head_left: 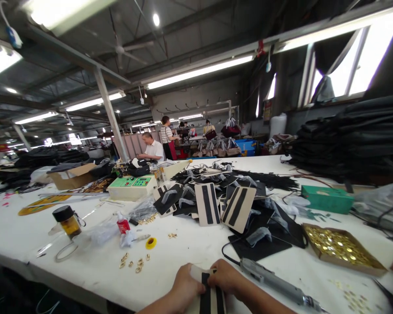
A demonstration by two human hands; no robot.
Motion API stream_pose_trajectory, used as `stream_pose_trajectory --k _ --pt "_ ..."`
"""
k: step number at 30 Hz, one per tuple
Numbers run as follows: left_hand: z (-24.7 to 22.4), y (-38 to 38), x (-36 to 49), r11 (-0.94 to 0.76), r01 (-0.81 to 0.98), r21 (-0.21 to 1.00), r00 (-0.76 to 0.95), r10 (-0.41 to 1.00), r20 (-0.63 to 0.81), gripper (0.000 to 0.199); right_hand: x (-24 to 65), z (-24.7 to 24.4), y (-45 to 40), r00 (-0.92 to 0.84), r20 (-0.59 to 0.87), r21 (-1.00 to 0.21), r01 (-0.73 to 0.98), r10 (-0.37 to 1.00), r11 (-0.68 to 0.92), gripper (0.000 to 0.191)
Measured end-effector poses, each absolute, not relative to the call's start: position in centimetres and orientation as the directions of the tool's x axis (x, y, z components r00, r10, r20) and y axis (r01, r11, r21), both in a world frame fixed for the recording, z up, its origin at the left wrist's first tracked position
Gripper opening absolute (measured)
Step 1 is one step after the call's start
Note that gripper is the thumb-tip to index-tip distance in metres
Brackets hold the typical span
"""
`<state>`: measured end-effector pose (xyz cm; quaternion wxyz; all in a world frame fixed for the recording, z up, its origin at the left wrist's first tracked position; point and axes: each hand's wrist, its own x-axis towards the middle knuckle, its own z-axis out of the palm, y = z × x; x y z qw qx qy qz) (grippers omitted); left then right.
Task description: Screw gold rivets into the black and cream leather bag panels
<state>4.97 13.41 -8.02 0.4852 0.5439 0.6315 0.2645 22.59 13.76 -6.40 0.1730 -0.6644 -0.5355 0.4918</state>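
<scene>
The left hand (185,288) and the right hand (227,277) hold together one flat beige panel with black stripes (204,301), low in the view, over the near part of the long white tabletop (101,279). The panel is between the two hands; the fingers of both are pinching it, with the two thumbs pressed on its striped face, very near to each other. The fingers under the panel are hidden, so I cannot tell how they lie.

Just to the right of the fingers lies a grey, long, cylindrical power tool (271,279) with a black cable. Farther to the right of them is a shallow brown cardboard tray (347,263), filled with shiny gold-coloured small pieces (339,244). Straight beyond the fingers there is a large heap of black and beige panels (216,183), and two striped beige ones lean at its front.

To the left of the fingers, and a little beyond, some small gold-coloured metal rings (139,264) lie scattered, near a round yellow roll (151,243). Farther on the same side stand a small red bottle (122,224) and a jar with black lid and amber content (67,222). Well beyond the fingers, a person in a white shirt (154,149) sits.
</scene>
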Motion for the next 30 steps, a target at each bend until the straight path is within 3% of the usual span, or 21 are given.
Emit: stream_pose_trajectory --k 9,16,20,30 --pt "-7.1 13.5 5.6 0.225 0.482 0.847 0.049 0.958 -0.283 0.04 22.8 -5.3 13.2 0.007 -0.412 -0.742 0.577 0.911 -0.34 0.046" --pt "-5.8 12.5 5.2 0.161 0.549 0.82 0.075 0.968 -0.24 0.035 22.2 -3.4 12.9 -0.077 -0.448 -0.727 0.61 0.89 -0.313 0.009" --pt "-6.2 12.4 4.2 0.131 0.577 0.806 0.094 0.97 -0.225 0.035 21.8 -4.1 13.5 -0.131 -0.496 -0.729 0.6 0.858 -0.33 0.004" --pt "-7.5 12.6 3.0 -0.014 0.641 0.768 0.137 0.986 -0.097 0.065 21.8 -5.4 14.0 -0.19 -0.505 -0.752 0.575 0.842 -0.321 0.016"
